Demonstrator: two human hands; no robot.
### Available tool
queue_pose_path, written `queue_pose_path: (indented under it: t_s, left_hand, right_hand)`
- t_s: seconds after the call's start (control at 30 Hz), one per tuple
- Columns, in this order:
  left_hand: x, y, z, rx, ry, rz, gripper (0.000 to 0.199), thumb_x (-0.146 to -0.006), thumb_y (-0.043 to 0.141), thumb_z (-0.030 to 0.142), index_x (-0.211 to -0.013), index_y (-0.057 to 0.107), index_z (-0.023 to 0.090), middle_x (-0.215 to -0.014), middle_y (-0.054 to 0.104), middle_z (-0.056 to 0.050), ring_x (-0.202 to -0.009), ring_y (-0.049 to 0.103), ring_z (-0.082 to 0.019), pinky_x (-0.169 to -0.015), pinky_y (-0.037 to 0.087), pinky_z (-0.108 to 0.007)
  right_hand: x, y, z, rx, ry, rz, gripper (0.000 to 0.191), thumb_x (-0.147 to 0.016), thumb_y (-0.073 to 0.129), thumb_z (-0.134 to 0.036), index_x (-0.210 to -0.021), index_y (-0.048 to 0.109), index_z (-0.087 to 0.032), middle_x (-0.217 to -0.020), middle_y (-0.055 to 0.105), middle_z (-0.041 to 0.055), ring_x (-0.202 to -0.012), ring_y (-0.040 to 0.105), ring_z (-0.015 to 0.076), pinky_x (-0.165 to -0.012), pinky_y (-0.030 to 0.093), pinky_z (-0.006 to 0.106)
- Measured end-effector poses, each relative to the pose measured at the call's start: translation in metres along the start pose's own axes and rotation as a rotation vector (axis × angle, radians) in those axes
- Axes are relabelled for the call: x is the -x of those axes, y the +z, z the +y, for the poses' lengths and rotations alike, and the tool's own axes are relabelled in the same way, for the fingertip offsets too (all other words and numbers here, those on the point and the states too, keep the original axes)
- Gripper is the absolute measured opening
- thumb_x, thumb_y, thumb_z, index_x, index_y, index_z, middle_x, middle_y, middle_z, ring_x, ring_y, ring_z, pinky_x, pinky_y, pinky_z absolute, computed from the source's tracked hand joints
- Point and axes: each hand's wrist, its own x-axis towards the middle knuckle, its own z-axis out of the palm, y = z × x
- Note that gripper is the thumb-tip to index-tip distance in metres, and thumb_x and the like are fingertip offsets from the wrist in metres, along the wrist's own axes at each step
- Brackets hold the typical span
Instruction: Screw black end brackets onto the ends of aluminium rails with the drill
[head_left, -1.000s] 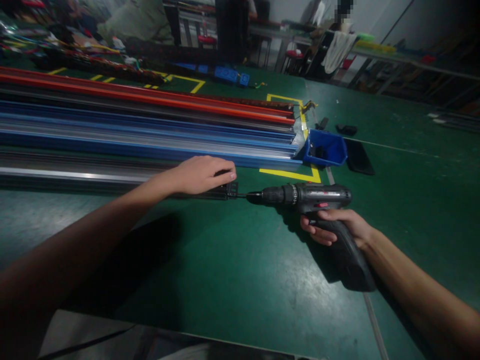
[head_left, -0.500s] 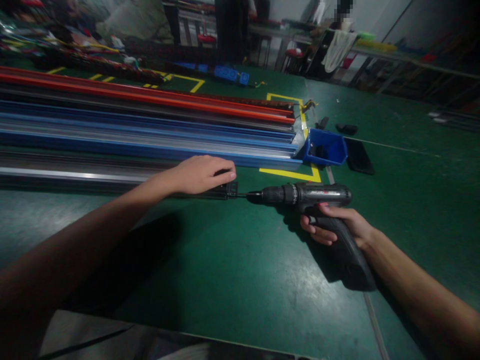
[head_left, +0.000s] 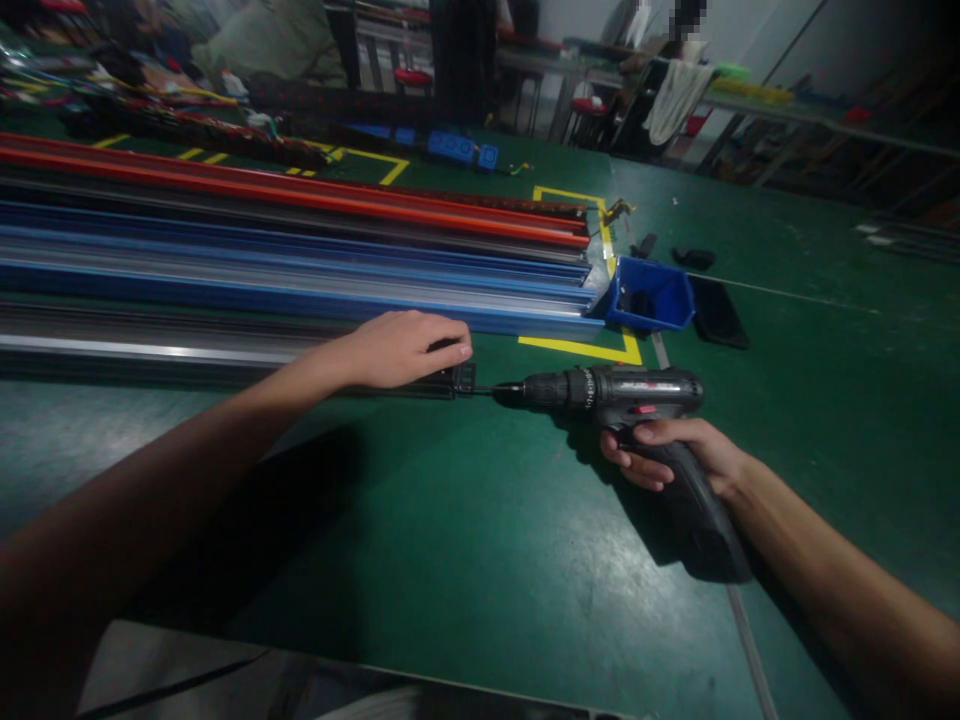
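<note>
My right hand (head_left: 675,450) is wrapped around the grip of a black cordless drill (head_left: 645,390), its thumb just below the red switch. The drill lies level and points left, and its thin bit (head_left: 495,389) meets the black end cap (head_left: 464,379) of a long dark metal profile (head_left: 172,350). Over the right end of that profile lies my left hand (head_left: 409,348), closed on it from above with curled fingers. The fingers' far side is hidden, as is the spot where the bit tip enters.
Blue profiles (head_left: 375,280) and red profiles (head_left: 337,195) lie behind, parallel to the dark one. A blue bin (head_left: 652,295) with small dark parts stands by their right ends, near a black flat object (head_left: 720,313). Wire bundles (head_left: 247,125) lie at the back left of the green table (head_left: 465,530).
My right thumb has slid down from the red switch on the drill. Both hands, the drill and the dark profile otherwise hold their places.
</note>
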Motion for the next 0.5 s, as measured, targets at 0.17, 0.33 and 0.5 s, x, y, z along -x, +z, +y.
queue_pose_path:
  t_s: [0.17, 0.33, 0.5]
  left_hand:
    - [0.0002, -0.0008, 0.0011, -0.006, 0.003, 0.004, 0.048, -0.105, 0.035, 0.057, -0.102, 0.068, 0.024, -0.102, 0.074, -0.003, -0.088, 0.066, -0.019, -0.076, 0.042, -0.029]
    - [0.0002, -0.0008, 0.0012, -0.006, 0.004, 0.006, 0.048, -0.105, 0.034, 0.057, -0.103, 0.068, 0.024, -0.103, 0.074, -0.003, -0.088, 0.065, -0.019, -0.075, 0.042, -0.029]
    - [-0.0005, 0.0002, 0.0001, -0.007, 0.007, 0.009, 0.048, -0.105, 0.035, 0.058, -0.102, 0.069, 0.024, -0.102, 0.074, -0.003, -0.088, 0.065, -0.02, -0.075, 0.042, -0.029]
  right_hand:
    - [0.0001, -0.001, -0.0001, 0.002, 0.006, -0.007, 0.024, -0.093, 0.071, -0.025, -0.104, 0.075, -0.004, -0.086, 0.067, 0.0078, -0.051, 0.051, 0.0043, -0.055, 0.054, 0.018]
    - [-0.0005, 0.001, -0.0009, -0.013, 0.01, -0.006, 0.025, -0.092, 0.071, -0.025, -0.104, 0.076, -0.003, -0.084, 0.068, 0.0078, -0.05, 0.051, 0.0045, -0.054, 0.054, 0.019]
    - [-0.0007, 0.0006, -0.0009, -0.008, -0.002, -0.013, 0.024, -0.092, 0.071, -0.024, -0.105, 0.076, -0.004, -0.087, 0.07, 0.0091, -0.049, 0.051, 0.0042, -0.053, 0.054, 0.019]
